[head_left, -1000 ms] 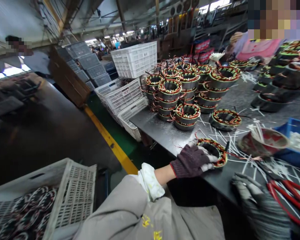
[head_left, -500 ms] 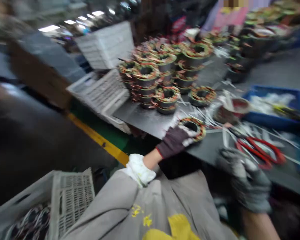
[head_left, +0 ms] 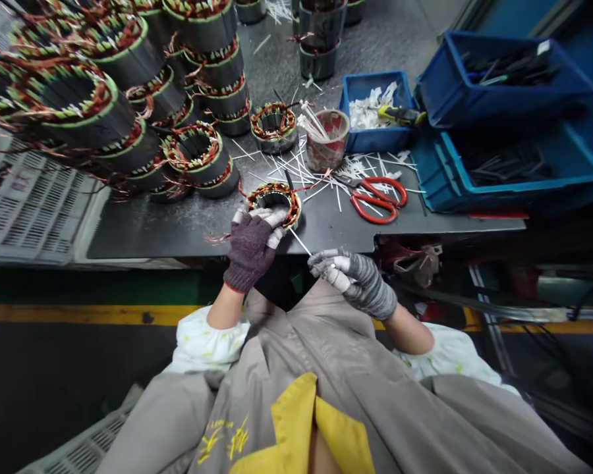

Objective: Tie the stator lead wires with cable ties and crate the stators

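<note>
L hand (head_left: 251,249) in a dark knit glove sits on a wound stator (head_left: 275,204), fingers (head_left: 261,216) over the near rim, pressing it down. So it's clamped on the stator, which lies flat near the front edge of the table (head_left: 148,234), copper windings up, leads trailing out to the sides.

R hand (head_left: 354,276) in a grey coated glove is apart from L, just off the table edge, fingertips (head_left: 319,258) closed near the lower end of a thin white cable tie (head_left: 300,241) that runs up to the stator. Prob. pinching it, tho from this angle can't be sure it's actually held.

Around them: stator stacks (head_left: 197,155) to the left & ahead, one more stator (head_left: 273,128) by a cup of ties (head_left: 327,140), loose ties (head_left: 296,172) strewn to the right w/ red-handled scissors (head_left: 378,201) among them. Further right: a blue bin of white ties (head_left: 370,112) & two blue bins of dark tools (head_left: 504,85) (head_left: 508,164). White crate (head_left: 29,204) far left.

For good work: L hand firm & flat so the ring can't creep off the edge, leads gathered clear of the tie, tie drawn snug w/o biting the copper.
</note>
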